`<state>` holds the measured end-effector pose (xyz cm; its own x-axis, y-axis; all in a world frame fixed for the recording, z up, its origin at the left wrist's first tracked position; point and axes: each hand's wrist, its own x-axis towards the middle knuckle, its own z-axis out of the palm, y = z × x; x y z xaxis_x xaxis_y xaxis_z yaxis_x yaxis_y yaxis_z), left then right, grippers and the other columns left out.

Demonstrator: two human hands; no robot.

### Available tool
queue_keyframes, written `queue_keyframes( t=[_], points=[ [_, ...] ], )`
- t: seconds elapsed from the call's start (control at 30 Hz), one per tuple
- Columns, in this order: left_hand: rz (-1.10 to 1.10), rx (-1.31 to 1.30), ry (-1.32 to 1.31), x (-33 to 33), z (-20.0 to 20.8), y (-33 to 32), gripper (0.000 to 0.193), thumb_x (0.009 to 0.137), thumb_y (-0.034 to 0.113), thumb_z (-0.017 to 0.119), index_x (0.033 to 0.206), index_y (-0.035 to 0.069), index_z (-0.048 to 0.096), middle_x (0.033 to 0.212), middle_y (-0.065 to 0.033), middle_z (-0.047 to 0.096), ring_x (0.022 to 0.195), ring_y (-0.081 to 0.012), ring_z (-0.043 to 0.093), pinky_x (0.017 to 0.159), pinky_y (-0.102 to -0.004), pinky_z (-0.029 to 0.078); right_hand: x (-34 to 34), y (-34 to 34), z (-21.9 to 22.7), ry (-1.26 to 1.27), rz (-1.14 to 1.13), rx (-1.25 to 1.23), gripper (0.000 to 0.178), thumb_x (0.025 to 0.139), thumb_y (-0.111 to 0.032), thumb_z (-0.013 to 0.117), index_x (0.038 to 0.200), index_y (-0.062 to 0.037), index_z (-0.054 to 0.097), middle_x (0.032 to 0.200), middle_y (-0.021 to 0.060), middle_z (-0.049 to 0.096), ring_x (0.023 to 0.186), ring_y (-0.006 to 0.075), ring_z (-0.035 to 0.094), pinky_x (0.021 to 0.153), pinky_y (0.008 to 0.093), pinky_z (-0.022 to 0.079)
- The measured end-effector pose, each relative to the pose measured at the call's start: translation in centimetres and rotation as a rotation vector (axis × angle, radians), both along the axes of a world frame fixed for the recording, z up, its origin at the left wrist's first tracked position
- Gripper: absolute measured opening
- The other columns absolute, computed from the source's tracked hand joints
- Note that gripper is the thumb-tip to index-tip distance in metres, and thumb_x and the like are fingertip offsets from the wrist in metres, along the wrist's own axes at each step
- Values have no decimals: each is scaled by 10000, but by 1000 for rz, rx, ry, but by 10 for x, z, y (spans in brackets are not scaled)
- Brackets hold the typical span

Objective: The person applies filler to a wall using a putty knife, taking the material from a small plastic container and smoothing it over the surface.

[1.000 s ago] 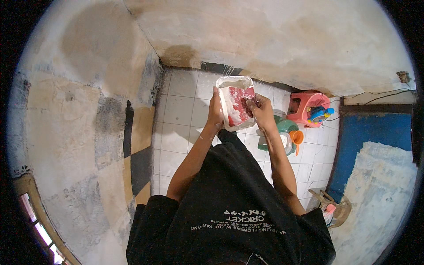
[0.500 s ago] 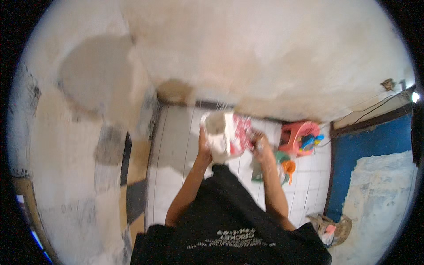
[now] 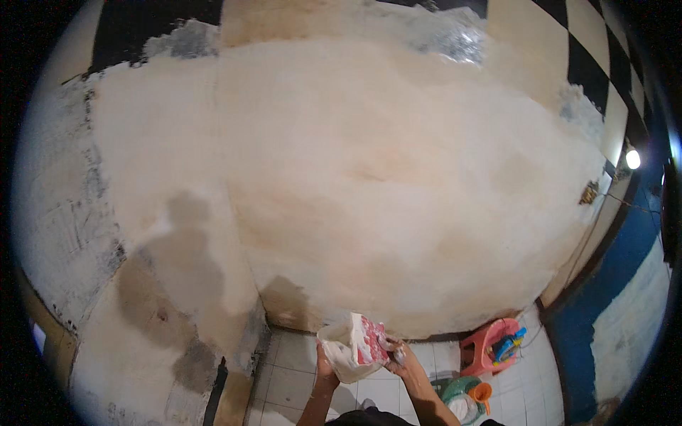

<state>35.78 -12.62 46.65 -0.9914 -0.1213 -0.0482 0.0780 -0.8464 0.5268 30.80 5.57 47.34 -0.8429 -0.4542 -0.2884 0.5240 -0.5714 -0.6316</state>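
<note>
Your left hand has its grip around the left side of one white container, low in front of you above the tiled floor, likely to steady it with its open mouth toward you; your right hand has its grip closed on the right edge of one red plate smeared with white paste, held at the container's right side, probably so that drips fall inside; whether the plate rests on the rim, you cannot tell from here; to your right stand one pink stool and one green tub, with one orange dipper at the tub, perhaps set aside to leave you standing room; the blue and yellow items at the stool are too small to count; one lit bulb hangs at far right.
</note>
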Motion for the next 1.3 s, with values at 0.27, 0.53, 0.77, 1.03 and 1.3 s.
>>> queue_keyframes(
  t=[0.27, 0.53, 0.77, 1.03, 1.3],
  points=[
    [4, 14, -84, 3, -32, -6, 640, 937, 592, 261, 1308, 91, 409, 1173, -101, 547, 1050, -248, 560, 926, -408, 468, 16, -5, 32, -95, 23, 26, 360, 876, -58, 544, 1213, 46, 473, 1094, 125, 610, 948, 229, 631, 787, 364, 557],
    [65, 60, -258, 8, -35, -5, 700, 889, 634, 367, 1328, 90, 386, 1196, -114, 533, 1065, -252, 556, 907, -436, 485, 9, -3, 35, -120, 104, 9, 360, 868, -68, 549, 1217, -1, 494, 1096, 93, 613, 932, 207, 629, 770, 364, 551],
    [101, -43, -113, 7, -9, 2, 592, 919, 556, 387, 1278, 90, 454, 1201, -114, 537, 1086, -255, 541, 945, -414, 457, 5, 3, 38, -52, 91, 66, 380, 863, -134, 593, 1159, 82, 496, 1068, 122, 605, 925, 237, 627, 774, 366, 544],
    [125, -36, -271, -11, -30, 7, 662, 937, 579, 278, 1349, 69, 368, 1249, -146, 513, 1126, -285, 525, 972, -421, 431, 7, 4, 48, -70, 122, 54, 288, 822, -37, 604, 1099, 19, 550, 1018, 75, 617, 898, 201, 619, 775, 351, 536],
    [22, 56, -184, -9, -40, -7, 625, 935, 560, 324, 1334, 82, 379, 1237, -132, 512, 1101, -280, 538, 926, -421, 470, -1, -1, 4, -57, 71, 2, 218, 844, -58, 623, 1052, -11, 583, 969, 64, 645, 855, 182, 646, 776, 338, 559]
  ],
)
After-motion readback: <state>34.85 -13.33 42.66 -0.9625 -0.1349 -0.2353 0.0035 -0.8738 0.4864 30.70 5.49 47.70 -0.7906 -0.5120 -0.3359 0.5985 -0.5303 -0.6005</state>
